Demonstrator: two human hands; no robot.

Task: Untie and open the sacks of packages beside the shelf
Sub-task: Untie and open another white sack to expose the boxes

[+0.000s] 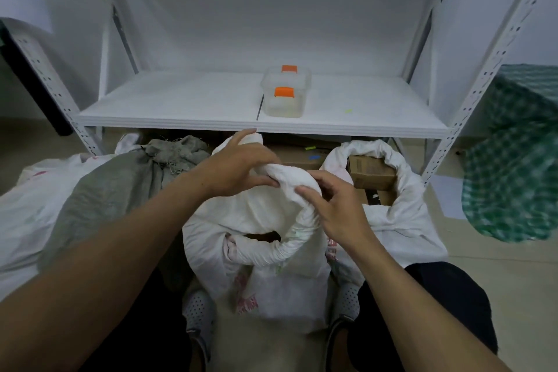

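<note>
A white woven sack (271,281) stands on the floor between my knees, its mouth partly rolled down into a thick rim around a dark opening. My left hand (238,164) grips the far part of that rolled rim. My right hand (335,208) pinches the rim just to the right, fingers curled over the fabric. To the right stands a second white sack (401,214), rolled open, with cardboard boxes (370,170) showing inside. A grey sack (120,187) with a bunched top lies to the left, and another white sack (27,214) lies beyond it.
A white metal shelf (211,100) stands right behind the sacks, holding a clear plastic box with orange latches (285,96). Cardboard lies under the shelf. A green checked bag (513,166) sits at the right. My shoes and knees frame the middle sack.
</note>
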